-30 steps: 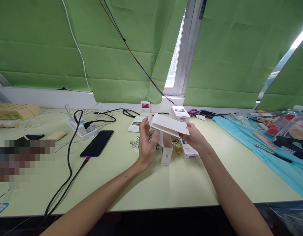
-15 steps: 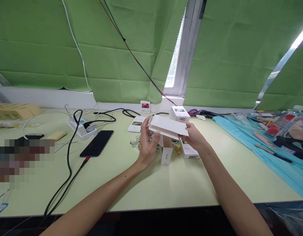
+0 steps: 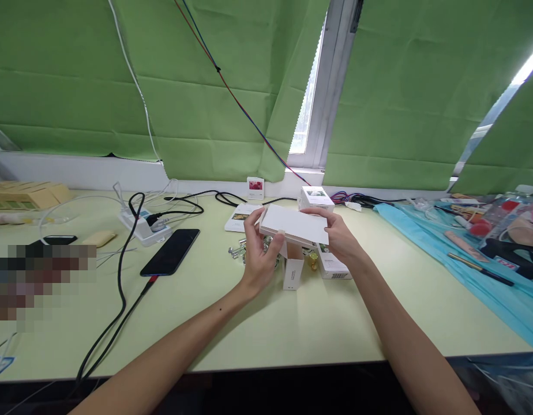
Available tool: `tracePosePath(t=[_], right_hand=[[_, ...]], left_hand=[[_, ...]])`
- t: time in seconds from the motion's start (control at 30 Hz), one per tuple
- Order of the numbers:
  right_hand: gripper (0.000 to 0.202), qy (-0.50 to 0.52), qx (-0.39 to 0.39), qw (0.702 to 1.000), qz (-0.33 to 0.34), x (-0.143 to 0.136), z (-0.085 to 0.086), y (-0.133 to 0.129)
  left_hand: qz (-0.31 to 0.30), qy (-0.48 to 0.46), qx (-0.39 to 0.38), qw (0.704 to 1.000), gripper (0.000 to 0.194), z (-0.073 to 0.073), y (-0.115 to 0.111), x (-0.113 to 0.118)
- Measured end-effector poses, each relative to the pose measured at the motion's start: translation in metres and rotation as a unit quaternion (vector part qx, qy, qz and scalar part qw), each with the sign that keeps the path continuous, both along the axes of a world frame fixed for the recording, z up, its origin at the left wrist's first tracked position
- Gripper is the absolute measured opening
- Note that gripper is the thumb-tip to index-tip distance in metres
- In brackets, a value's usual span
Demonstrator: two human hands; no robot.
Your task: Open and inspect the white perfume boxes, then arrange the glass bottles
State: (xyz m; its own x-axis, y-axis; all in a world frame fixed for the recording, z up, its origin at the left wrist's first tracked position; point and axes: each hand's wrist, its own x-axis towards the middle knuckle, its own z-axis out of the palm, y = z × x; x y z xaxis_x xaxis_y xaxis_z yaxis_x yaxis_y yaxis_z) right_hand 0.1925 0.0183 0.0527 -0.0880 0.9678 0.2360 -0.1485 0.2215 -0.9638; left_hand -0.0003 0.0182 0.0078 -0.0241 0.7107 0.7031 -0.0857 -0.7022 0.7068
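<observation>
Holding a flat white carton (image 3: 295, 223) at the centre of the view, raised above the pale green counter (image 3: 232, 340), broad blank face upward and slightly tilted. Closing the left hand's (image 3: 261, 259) grip on the carton's 8 o'clock end, with thumb along the near edge and fingers behind. Closing the right hand's (image 3: 341, 235) grip on the 3 o'clock end, with forefinger along the far edge. Showing, taken from the carton, an open narrow box (image 3: 293, 274) upright at 6 o'clock, its top partly hidden; cannot tell whether touching the carton. At 4 o'clock, just beside the narrow box, showing a printed box (image 3: 334, 266), and between the two, at 5 o'clock, a gold-coloured piece (image 3: 313, 261). At 8 o'clock, partly behind the left hand, showing small shiny metal pieces (image 3: 237, 252). At 9 o'clock, near the fingers, lying on the counter, showing a thin white box (image 3: 237, 219); at 10 o'clock, upright by the wall, a card with a red picture (image 3: 255, 188); at 1 o'clock, a white cube-like box (image 3: 316, 197). Well apart toward 9 o'clock, showing a black phone (image 3: 170, 252) and a white power strip (image 3: 145, 226). Toward 3 o'clock, showing a blue sheet (image 3: 426, 253) bearing a pen (image 3: 480, 270).
</observation>
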Motion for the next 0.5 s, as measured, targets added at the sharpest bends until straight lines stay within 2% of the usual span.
tracePosePath(t=[0.13, 0.5], right_hand=[[0.053, -0.002, 0.021, 1.0, 0.004, 0.0011, -0.0002, -0.0011], [0.035, 0.0, 0.044, 0.999, 0.005, 0.0007, -0.0021, -0.0005]], left_hand=[[-0.002, 0.004, -0.001, 1.0, 0.058, -0.0003, -0.0005, 0.0004], [-0.002, 0.023, 0.001, 1.0, 0.06, -0.0016, -0.0004, 0.0002]])
